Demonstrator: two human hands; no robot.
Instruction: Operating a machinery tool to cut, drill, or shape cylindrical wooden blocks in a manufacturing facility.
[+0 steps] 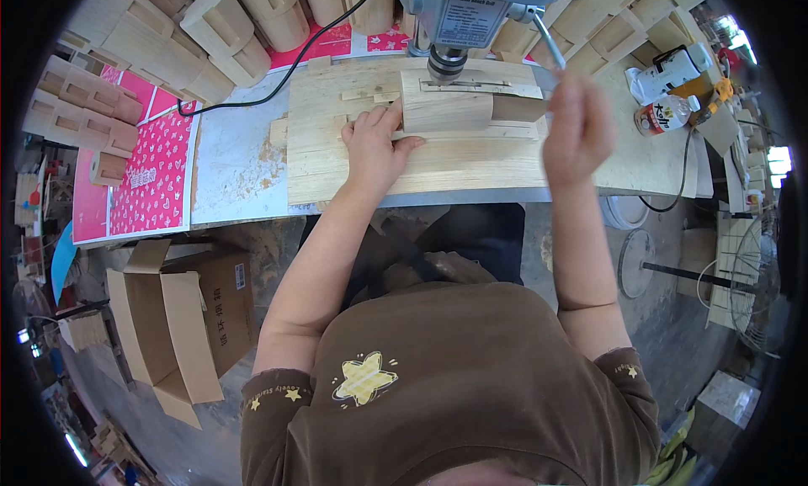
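Note:
A pale wooden block (446, 107) with a curved top lies under the chuck of a bench drill press (459, 19) on a wooden board (337, 170). My left hand (374, 145) presses flat against the block's left end, fingers apart. My right hand (576, 124) is raised and closed around the metal feed lever (549, 42) of the drill press. Thin wooden strips around the block act as a jig.
Many similar wooden pieces (223, 27) are stacked along the back. Pink patterned sheets (151, 175) lie at the left with a black cable (278, 78) across the bench. An open cardboard box (181, 318) stands on the floor. A bottle (665, 116) and a tool rest at the right.

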